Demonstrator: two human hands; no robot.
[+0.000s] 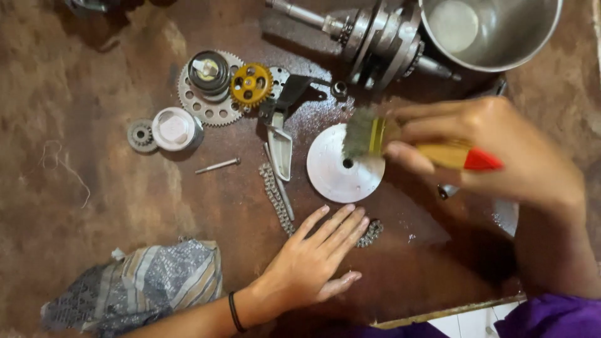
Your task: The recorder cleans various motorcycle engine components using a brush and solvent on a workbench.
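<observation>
On the rusty brown metal surface (113,200), the round silvery metal disc with a centre hole (335,175) lies flat at centre. At its one o'clock the right hand (501,156) has its grip clamped on the wooden-handled, red-tipped paintbrush (432,153), bristles touching the disc. The left hand (313,263), at six o'clock, rests fingers spread and flat, holding nothing; brushing probably goes best with short strokes out from the hole.
</observation>
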